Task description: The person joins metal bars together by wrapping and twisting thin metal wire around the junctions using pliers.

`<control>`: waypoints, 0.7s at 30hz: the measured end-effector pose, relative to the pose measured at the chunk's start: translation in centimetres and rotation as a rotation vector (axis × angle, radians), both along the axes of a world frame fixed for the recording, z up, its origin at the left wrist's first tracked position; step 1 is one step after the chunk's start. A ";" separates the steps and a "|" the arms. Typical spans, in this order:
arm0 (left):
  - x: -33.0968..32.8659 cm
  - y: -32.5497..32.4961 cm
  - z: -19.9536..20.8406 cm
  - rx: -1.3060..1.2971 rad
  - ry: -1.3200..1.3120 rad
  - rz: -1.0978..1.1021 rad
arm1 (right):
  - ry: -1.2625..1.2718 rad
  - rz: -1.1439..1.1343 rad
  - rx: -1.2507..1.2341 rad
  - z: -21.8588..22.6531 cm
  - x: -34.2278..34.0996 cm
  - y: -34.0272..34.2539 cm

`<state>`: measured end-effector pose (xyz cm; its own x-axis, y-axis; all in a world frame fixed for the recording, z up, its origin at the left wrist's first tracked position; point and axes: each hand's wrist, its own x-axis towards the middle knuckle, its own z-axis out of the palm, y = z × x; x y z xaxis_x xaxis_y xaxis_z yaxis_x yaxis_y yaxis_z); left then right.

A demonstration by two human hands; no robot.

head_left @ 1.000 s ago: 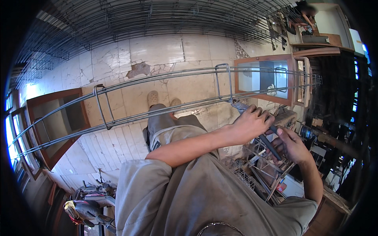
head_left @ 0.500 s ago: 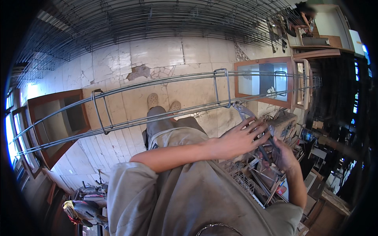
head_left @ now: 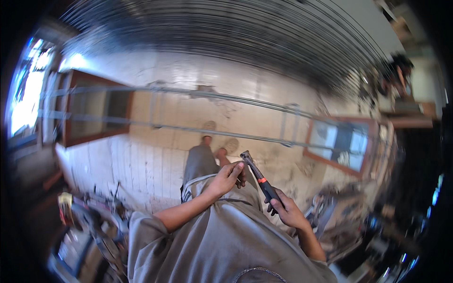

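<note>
My right hand (head_left: 289,211) is closed around the black grips of a pair of pincers (head_left: 257,173) with an orange band on the handle. Their metal head points up and away from me, in front of my waist. Close beside that head is my left hand (head_left: 230,178), its fingers curled with thumb and fingertips together; whatever they pinch, if anything, is too small to see. Past both hands runs a long frame of thin steel bars (head_left: 222,132) with rectangular stirrups (head_left: 289,125) across it, blurred by motion. Neither hand touches this frame.
A dense stack of steel bar frames (head_left: 212,37) lies along the far side. Wooden-framed glazed units stand at left (head_left: 96,108) and right (head_left: 340,145). A motorbike (head_left: 96,226) is at lower left, clutter at lower right. Another person (head_left: 398,75) is at far right.
Both hands have come away from the bar frame toward my waist, the right one carrying the pincers. My left hand has left the tool and curled its fingers. The whole view has shifted.
</note>
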<state>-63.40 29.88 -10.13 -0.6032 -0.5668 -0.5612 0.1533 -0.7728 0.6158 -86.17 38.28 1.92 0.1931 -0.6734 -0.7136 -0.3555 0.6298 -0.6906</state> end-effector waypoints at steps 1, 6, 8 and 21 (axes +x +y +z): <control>1.0 0.1 0.8 -0.005 -0.053 0.094 | -0.061 -0.016 -0.019 -1.0 1.1 -0.3; 8.6 2.2 1.9 0.069 -0.119 0.520 | -0.336 0.072 0.044 -3.8 7.2 -3.0; 11.8 4.1 3.1 -0.298 -0.309 0.430 | -0.521 -0.037 0.264 -4.3 8.6 -2.2; 37.7 15.4 3.1 -0.242 -0.375 0.707 | -0.569 0.297 0.247 -6.4 34.4 0.8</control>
